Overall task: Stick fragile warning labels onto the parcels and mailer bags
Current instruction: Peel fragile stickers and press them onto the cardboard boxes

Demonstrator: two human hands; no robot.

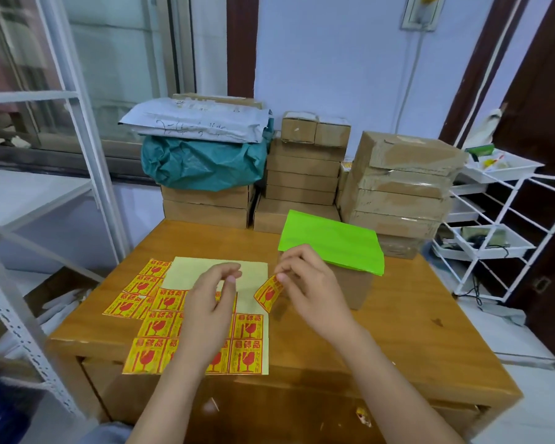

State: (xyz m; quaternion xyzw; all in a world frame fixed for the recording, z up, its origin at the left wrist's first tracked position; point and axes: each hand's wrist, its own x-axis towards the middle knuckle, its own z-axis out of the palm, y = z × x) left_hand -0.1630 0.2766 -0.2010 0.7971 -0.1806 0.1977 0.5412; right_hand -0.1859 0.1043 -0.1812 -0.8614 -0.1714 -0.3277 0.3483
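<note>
A person's right hand (305,283), at centre frame, pinches one peeled fragile warning label (269,293) by its upper corner between thumb and fingertips; the label hangs curled, printed face toward the camera. The left hand (210,302), just left of it, hovers over the label sheet (218,274) with fingers loosely curled and thumb near forefinger, gripping nothing that can be seen.

The sheet lies flat on the wooden desk (398,331), its upper rows bare backing and its lower rows filled with yellow-and-red labels. A separate strip of labels (135,290) lies at the sheet's left edge.

Directly behind the right hand sits a cardboard parcel (353,286) with a bright green mailer bag (334,245) lying on top. These look like the next target, so the step in hand appears to be carrying the label across and pressing it down.

To do that well, the label should be kept by one corner so the adhesive does not fold onto itself. One edge would go down first on a flat part of the green surface, then be smoothed outward. The free hand could steady the bag, which may slide on the box.

Across the upper middle, stacked cardboard boxes (302,174), a teal bag (202,165) and a grey mailer (196,123) wait against the wall (334,59).
</note>
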